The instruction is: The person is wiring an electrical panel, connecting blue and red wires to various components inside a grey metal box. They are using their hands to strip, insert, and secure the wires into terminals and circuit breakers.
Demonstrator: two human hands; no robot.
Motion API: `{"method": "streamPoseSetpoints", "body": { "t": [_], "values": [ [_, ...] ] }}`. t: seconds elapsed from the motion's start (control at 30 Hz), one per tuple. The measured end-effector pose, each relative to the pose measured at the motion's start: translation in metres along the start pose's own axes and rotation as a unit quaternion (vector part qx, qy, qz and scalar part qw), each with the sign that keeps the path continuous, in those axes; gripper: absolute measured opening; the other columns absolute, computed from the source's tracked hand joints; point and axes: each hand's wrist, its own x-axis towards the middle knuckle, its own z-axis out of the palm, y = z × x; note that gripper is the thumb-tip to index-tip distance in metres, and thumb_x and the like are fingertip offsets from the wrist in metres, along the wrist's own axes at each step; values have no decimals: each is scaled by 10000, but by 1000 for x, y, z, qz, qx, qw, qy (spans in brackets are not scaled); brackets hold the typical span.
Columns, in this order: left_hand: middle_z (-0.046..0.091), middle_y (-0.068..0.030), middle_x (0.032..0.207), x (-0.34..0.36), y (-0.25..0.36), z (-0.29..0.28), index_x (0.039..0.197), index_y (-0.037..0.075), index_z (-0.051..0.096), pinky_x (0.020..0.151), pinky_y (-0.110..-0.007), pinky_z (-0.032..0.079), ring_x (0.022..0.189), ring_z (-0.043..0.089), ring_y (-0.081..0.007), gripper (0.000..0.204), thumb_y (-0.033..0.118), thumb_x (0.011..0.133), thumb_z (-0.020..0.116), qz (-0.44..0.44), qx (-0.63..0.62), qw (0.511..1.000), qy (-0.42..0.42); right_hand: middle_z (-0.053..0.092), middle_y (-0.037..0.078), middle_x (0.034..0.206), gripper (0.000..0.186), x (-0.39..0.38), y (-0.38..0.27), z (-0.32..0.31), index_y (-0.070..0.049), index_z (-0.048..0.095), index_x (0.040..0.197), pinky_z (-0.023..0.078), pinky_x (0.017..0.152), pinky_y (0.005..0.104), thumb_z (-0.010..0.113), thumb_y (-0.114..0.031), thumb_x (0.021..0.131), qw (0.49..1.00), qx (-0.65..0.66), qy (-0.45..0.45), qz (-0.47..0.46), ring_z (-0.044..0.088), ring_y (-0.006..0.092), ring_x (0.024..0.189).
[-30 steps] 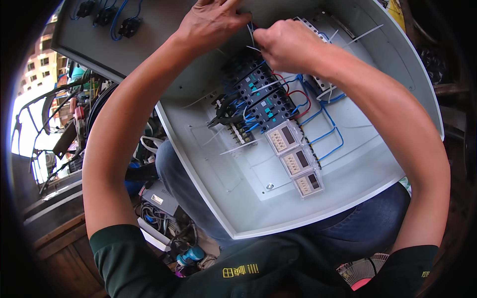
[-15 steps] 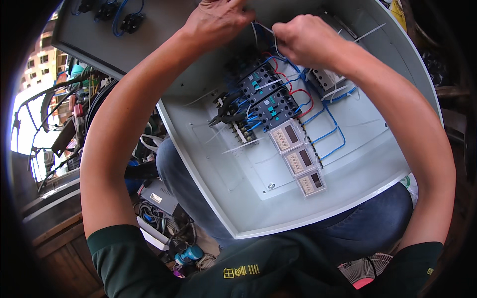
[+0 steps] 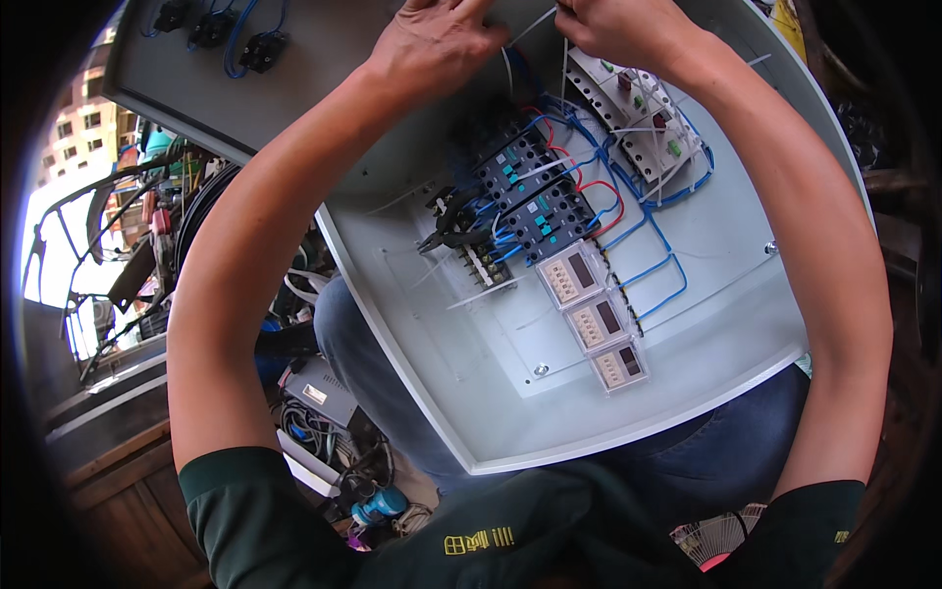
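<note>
At the top edge of the view, my right hand (image 3: 628,29) pinches a thin white cable tie (image 3: 534,28), which slants down toward my left hand (image 3: 437,44). The left hand's fingers are bent, and their tips are partly cut off by the picture edge, so I cannot make out what they hold. Below the hands, black contactors (image 3: 546,222) with blue and red wires (image 3: 659,234) are mounted in a grey metal control box (image 3: 687,324). Black-handled cutters (image 3: 469,237) lie over a terminal block (image 3: 483,263). White circuit breakers (image 3: 643,123) sit beside my right wrist.
The box rests on my lap, its wall (image 3: 392,353) toward me. Three timers (image 3: 597,322) sit in a row under the contactors. A grey door (image 3: 324,69) with black switch blocks (image 3: 263,51) is at upper left. Cables and a grey power unit (image 3: 319,393) lie left of my leg.
My right hand has moved up, drawing the cable tie straighter and uncovering more of the circuit breakers. The left hand has stayed nearly in place.
</note>
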Motion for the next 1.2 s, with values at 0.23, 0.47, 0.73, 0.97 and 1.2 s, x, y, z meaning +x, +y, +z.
{"method": "streamPoseSetpoints", "body": {
  "t": [0.23, 0.47, 0.73, 0.97, 1.2],
  "values": [
    [481, -111, 1189, -1, 4, -4, 825, 178, 671, 922, -380, 350, 1056, 490, -239, 86, 221, 769, 621, -5, -16, 999, -37, 682, 214, 743, 91, -34, -62, 26, -40, 690, 784, 566, 668, 473, 605, -72, 783, 984, 48, -171, -33, 696, 391, 724],
    [477, -129, 1300, -8, -4, -4, 944, 209, 679, 1020, -392, 333, 1163, 483, -247, 171, 244, 792, 609, 13, 4, 1000, -27, 544, 51, 566, 370, 2, -27, 20, -18, 703, 860, 473, 532, 314, 615, -361, 966, 933, 297, -157, 130, 528, 163, 523],
    [531, -76, 1400, -50, -3, -74, 1126, 170, 709, 1090, -425, 328, 1304, 485, -265, 287, 190, 840, 710, -174, -96, 978, 63, 733, 184, 965, 287, 3, -10, 53, -57, 756, 929, 388, 1031, 535, 671, -326, 873, 957, -88, -265, 79, 702, 338, 944],
    [684, -124, 1113, -138, 31, -82, 1013, 39, 747, 886, -338, 509, 1026, 650, -255, 157, 91, 870, 708, -470, -283, 822, 153, 737, 188, 948, 257, 17, -37, 77, -95, 761, 951, 269, 1132, 564, 605, -264, 836, 927, -91, -324, 163, 712, 335, 936],
    [701, -69, 1039, -163, 36, -60, 1072, 5, 725, 850, -255, 493, 937, 633, -111, 174, 110, 948, 664, -566, -367, 705, 219, 731, 191, 1013, 286, 14, -37, 84, -78, 745, 1018, 347, 1080, 547, 572, -186, 816, 929, -88, -325, 153, 700, 349, 976]
  ]
}}
